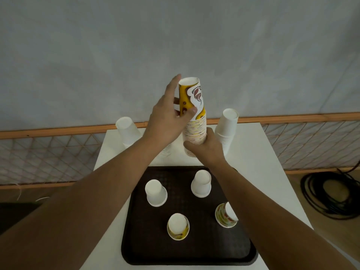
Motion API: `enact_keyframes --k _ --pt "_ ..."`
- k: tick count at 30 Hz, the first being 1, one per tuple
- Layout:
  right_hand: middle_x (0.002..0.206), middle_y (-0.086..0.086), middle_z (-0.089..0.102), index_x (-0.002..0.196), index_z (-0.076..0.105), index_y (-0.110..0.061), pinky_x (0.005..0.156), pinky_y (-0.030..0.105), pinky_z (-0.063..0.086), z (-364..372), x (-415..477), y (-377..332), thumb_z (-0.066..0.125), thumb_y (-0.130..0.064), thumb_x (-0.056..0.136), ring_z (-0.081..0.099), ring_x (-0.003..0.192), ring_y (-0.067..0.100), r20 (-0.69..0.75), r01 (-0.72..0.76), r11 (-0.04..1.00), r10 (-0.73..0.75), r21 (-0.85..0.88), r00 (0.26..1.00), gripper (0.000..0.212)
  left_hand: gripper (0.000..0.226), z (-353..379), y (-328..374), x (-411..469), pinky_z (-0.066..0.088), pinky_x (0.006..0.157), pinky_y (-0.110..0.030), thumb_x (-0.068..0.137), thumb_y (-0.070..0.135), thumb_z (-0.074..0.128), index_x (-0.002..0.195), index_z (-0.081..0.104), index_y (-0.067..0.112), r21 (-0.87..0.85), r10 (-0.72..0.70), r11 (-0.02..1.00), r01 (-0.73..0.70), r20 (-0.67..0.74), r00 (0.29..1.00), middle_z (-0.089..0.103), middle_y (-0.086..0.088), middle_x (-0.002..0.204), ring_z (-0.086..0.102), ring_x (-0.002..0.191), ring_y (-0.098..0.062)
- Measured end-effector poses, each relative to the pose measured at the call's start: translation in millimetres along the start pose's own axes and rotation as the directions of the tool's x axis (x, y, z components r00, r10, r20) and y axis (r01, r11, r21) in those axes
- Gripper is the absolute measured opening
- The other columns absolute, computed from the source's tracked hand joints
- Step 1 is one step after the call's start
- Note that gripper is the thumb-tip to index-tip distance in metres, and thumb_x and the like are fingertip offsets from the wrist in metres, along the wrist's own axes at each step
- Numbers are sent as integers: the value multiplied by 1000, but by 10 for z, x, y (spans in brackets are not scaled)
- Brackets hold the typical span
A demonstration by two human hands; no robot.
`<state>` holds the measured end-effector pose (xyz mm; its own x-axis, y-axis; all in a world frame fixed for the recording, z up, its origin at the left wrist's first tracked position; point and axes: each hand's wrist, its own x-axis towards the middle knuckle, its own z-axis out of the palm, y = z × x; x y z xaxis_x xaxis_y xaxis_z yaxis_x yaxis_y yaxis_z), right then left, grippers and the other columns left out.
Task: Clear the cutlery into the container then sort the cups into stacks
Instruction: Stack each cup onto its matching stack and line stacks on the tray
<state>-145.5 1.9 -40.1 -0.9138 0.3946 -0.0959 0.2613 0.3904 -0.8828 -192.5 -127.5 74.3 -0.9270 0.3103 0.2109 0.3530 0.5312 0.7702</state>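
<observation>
A tall stack of upside-down yellow patterned cups (195,131) stands on the white table behind the tray. My left hand (168,115) grips the top yellow cup (191,96) of that stack. My right hand (206,148) holds the stack low down. On the dark tray (148,248) stand several upside-down cups: two white ones (155,192) (201,184) and two patterned ones (178,227) (227,215). No cutlery or container is in view.
A white cup stack (227,129) stands to the right of the yellow stack, another white stack (127,132) to the left. A further stack is mostly hidden behind my left arm. A coiled black cable (331,193) lies on the floor at the right. A wall is close behind.
</observation>
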Motion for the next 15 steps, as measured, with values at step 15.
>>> enact_keyframes --k 15 --pt "122 -18 67 136 53 -33 85 23 55 -291 -1591 -136 76 -55 81 65 109 1 131 89 976 -117 197 984 64 71 -129 154 -1481 45 106 -59 83 73 63 146 36 56 -460 -219 798 390 381 898 55 24 139 52 133 -17"
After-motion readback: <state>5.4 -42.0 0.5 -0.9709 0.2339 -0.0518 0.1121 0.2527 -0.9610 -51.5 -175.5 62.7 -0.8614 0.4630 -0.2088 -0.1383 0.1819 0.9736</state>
